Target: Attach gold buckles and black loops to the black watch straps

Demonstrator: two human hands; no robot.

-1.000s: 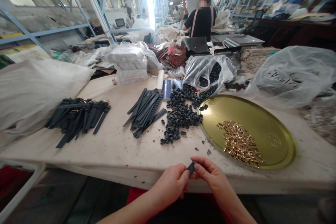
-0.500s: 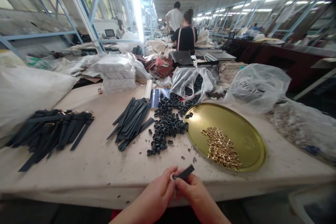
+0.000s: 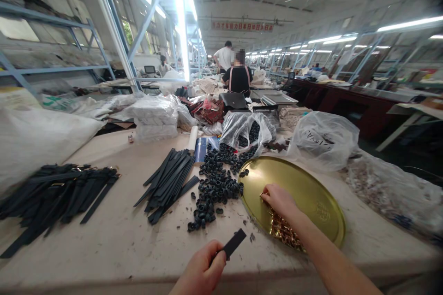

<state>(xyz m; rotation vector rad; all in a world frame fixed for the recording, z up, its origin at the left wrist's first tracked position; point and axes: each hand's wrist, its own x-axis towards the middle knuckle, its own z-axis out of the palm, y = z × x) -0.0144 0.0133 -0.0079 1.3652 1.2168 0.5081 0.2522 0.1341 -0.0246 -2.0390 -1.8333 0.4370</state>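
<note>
Here, the left hand (image 3: 204,267) pinches one dark strip (image 3: 236,242) between thumb and fingers, free end angled up-right above the near tabletop. A light, steady pinch seems best, leaving that end exposed. The right hand (image 3: 279,199) bends over gold metal pieces (image 3: 285,232) on the tray (image 3: 311,183); gold shows at its fingertips, cannot tell if gripped. Lifting one piece by the tips should avoid snagging others. Surface: pale, debris-flecked table (image 3: 128,249); gold-ended straps (image 3: 58,193), loose strips (image 3: 169,183), black loops (image 3: 218,182). Room: blue shelving (image 3: 62,71) left, co-worker (image 3: 238,79) mid-distance.
</note>
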